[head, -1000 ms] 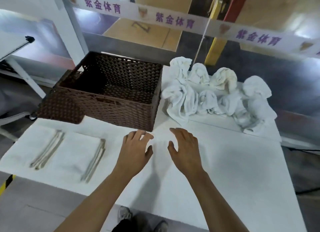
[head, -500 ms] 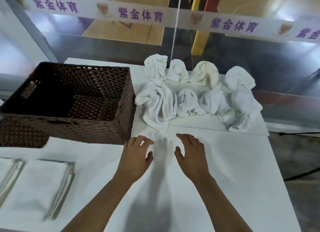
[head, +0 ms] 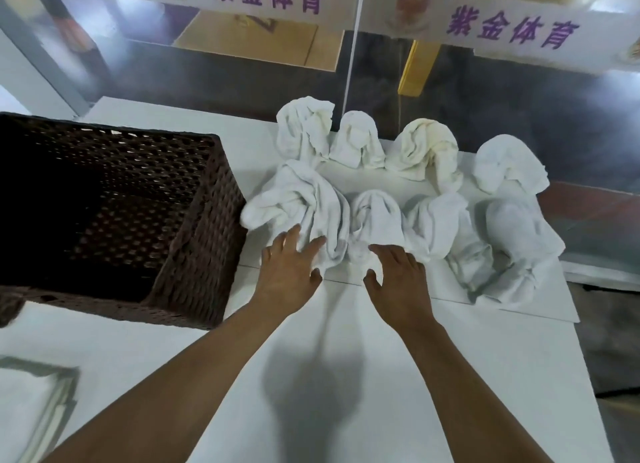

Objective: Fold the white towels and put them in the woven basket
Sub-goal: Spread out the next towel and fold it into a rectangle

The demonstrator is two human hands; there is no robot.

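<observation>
head view, looking down on a white table [head: 467,376]. left hand [head: 289,272] spread open, palm down, fingertips [head: 317,242] touching the near edge of the nearest crumpled white towel [head: 304,208]; nothing gripped. right hand [head: 398,279] likewise open and flat, palm down, fingers reaching to the lower fold of the small middle towel [head: 375,218]; whether touching or just above, cannot tell. both forearms extended from the bottom edge, with a dark shadow cast on the table between them.

pile of white towels [head: 433,199] unfolded, bunched in two loose rows on a thin white board [head: 540,306] at the far right of the table: four lumps in the far row, one of them yellowish [head: 427,151], and several more in the near row. nearest crumpled white towel at the left end of the near row, just beside the basket's right wall.

woven basket [head: 194,254] dark brown, rectangular, open-topped, at the left of the table; interior in shadow, no towels visible inside. folded white cloth [head: 31,403] at the lower left corner, blurred, partly cut off by the frame.

background: white banner [head: 502,29] with purple chinese characters across the top, thin white pole [head: 351,47] upright behind the towels, yellow post [head: 417,67] to its right, dark floor beyond.
</observation>
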